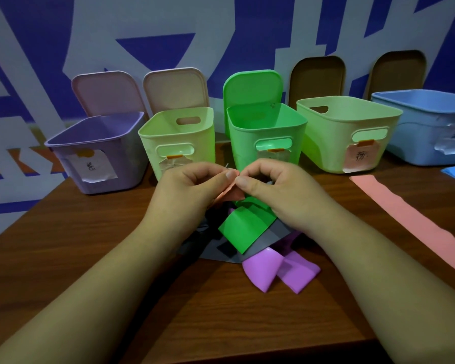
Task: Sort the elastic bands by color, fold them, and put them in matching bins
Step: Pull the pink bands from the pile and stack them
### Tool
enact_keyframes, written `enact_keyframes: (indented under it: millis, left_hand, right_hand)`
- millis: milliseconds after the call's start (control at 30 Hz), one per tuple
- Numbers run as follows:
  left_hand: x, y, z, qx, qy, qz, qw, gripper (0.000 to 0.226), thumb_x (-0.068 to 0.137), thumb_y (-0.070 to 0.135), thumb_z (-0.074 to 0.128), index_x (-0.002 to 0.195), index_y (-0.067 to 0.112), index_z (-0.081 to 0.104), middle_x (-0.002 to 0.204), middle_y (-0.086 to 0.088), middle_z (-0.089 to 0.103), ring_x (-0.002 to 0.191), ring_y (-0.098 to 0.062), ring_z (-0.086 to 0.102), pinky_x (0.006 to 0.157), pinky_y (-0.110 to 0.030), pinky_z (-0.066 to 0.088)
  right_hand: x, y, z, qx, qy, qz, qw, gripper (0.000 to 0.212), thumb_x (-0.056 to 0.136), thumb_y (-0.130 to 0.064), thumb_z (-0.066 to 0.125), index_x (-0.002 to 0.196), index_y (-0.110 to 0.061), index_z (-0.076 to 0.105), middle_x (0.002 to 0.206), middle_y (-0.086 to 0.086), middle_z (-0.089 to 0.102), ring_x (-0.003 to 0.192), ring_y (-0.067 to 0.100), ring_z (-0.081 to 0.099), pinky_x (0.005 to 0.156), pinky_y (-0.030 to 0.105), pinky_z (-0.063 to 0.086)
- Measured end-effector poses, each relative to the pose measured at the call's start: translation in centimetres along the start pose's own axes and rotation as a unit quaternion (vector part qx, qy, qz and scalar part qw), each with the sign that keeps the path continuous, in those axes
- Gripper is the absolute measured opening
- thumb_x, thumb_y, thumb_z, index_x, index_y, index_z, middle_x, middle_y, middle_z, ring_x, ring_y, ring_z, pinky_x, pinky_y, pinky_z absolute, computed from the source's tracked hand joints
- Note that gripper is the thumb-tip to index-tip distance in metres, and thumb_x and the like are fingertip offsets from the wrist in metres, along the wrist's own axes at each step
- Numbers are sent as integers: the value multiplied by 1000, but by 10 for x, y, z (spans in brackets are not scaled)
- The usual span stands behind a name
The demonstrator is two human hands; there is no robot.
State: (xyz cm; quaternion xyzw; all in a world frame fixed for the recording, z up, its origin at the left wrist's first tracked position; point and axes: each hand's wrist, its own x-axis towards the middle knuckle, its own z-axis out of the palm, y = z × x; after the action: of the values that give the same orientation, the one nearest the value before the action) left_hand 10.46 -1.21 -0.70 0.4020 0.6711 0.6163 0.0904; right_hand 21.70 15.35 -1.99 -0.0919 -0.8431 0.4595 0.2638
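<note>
Head view: your left hand (192, 187) and right hand (271, 187) meet above the pile. The fingers of both are curled, and the thumbs and forefingers pinch a folded pink band (229, 194). This band is a short, creased, salmon-coloured piece held just in front of the green bin (242, 143). Below your hands, a bright green band (244, 227) lies bent over a grey band (271, 233) and a glossy purple band (273, 269) on the brown table (76, 232). A long pink band (410, 222) lies flat at the right. The purple bin (132, 158) stands far left and the blue bin (415, 132) far right.
</note>
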Motion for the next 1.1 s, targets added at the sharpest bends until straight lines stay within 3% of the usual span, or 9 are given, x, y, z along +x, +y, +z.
enact_keyframes:
  millis: [233, 400, 533, 700, 867, 1100]
  left_hand:
    - [0, 1, -2, 10, -11, -15, 1000, 15, 101, 20, 70, 96, 17, 84, 78, 6, 80, 69, 2, 71, 62, -12, 51]
    - [1, -2, -5, 14, -21, -30, 999, 25, 104, 32, 64, 98, 23, 86, 90, -3, 82, 88, -23, 78, 82, -36, 61]
    - [1, -1, -6, -4, -38, -48, 998, 22, 102, 30, 67, 98, 17, 85, 85, -10, 81, 71, -19, 73, 67, -23, 58]
    - [1, -2, -6, -27, -63, -60, 996, 13, 97, 22, 74, 97, 15, 85, 94, -6, 83, 90, -16, 79, 82, -30, 64]
    - [1, -2, -7, -42, -79, -71, 993, 13, 97, 17, 75, 103, 9, 83, 98, -12, 83, 101, -25, 80, 97, -44, 61]
    - [2, -4, -9, -34, -74, -79, 994, 14, 99, 18, 72, 103, 10, 82, 98, -11, 82, 101, -27, 79, 97, -48, 61]
  right_hand:
    - [1, 2, 0, -6, -2, 4, 1000, 10, 100, -41, 73, 96, -33, 77, 95, -7, 77, 92, 10, 70, 84, 32, 56]
    - [-1, 1, 0, -1, 1, 10, 1000, 12, 100, -40, 73, 94, -30, 77, 93, -5, 76, 88, 11, 69, 82, 32, 54]
    - [-1, 0, 1, -3, 1, 13, 1000, 18, 99, -44, 72, 94, -28, 77, 92, 1, 75, 85, 15, 66, 78, 33, 53]
    - [1, 3, 2, -11, 5, 12, 1000, 18, 96, -46, 75, 94, -28, 76, 94, 0, 75, 91, 17, 68, 80, 34, 54]
    - [0, 2, 0, -21, -7, 15, 1000, 9, 98, -39, 74, 95, -30, 76, 95, -4, 76, 92, 10, 68, 75, 20, 52]
    - [-1, 1, 1, -40, -6, 0, 999, 4, 99, -32, 75, 97, -29, 76, 93, -10, 74, 86, -2, 64, 68, 7, 44]
